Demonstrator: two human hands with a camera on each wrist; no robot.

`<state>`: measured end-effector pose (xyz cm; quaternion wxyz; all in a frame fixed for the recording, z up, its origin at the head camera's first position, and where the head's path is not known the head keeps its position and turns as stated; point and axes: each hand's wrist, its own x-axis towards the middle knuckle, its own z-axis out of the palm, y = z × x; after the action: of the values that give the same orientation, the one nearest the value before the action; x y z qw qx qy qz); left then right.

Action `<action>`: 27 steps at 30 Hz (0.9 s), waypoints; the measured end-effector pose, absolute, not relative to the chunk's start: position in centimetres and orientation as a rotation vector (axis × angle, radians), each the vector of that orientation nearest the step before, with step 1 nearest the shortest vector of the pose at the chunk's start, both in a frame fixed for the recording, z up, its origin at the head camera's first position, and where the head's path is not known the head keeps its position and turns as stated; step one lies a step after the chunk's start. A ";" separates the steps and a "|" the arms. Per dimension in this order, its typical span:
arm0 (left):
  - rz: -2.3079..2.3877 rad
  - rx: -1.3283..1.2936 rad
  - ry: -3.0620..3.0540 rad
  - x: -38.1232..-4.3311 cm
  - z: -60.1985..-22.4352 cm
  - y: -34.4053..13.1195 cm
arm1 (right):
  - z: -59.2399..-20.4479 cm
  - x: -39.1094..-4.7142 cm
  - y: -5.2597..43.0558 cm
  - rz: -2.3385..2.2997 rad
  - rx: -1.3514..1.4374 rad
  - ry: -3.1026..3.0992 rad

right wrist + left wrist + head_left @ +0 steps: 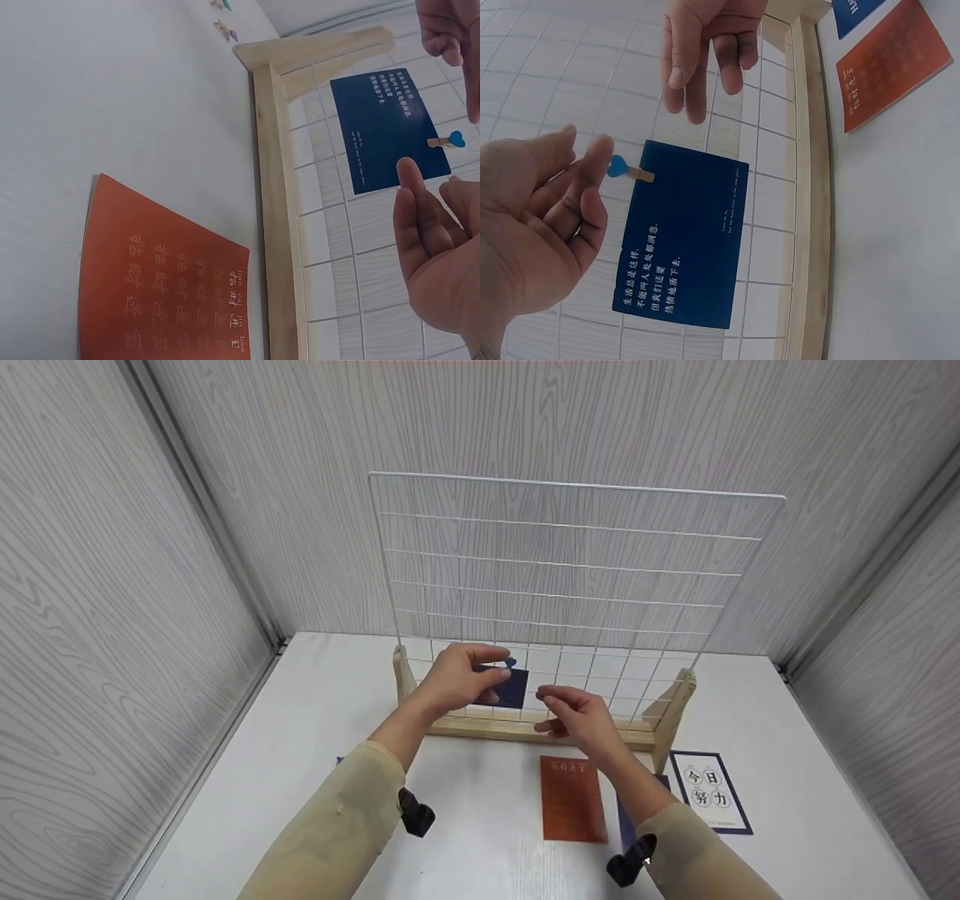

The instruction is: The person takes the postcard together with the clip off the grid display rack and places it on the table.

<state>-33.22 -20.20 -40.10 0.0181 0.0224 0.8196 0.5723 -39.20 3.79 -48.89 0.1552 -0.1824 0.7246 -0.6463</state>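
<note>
A dark blue card (682, 240) with white writing hangs on a white wire grid (577, 562). A small wooden clothespin (640, 174) with a blue heart grips the card's top edge. My left hand (465, 679) is right beside the clothespin, its thumb and fingertips parted around the blue heart in the head view. The left wrist view shows the fingers loosely bent with nothing between them. To the right of the card is my right hand (577, 716), its fingers relaxed and holding nothing. In the right wrist view its fingertips overlap the card's edge.
The grid stands in a wooden base (525, 730). An orange card (572, 802) lies on the white table (300, 810) in front, near a white card with a blue border (709, 791). Another blue card (626, 821) is partly under my right forearm. Small clothespins (223, 30) lie left.
</note>
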 end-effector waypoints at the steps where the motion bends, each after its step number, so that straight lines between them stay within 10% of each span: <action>1: 1.774 0.061 2.548 -33.2 -40.1 -20.1 | -48.9 -39.2 3.6 -1.854 -0.521 2.073; 27: 1.592 0.055 2.672 -34.0 -40.7 -18.6 | -49.7 -40.0 2.6 -1.905 -0.449 2.035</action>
<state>-34.02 -18.59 -40.67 0.0153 0.0177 0.8589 0.5116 -40.02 2.57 -49.70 0.1585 -0.1571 0.7116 -0.6662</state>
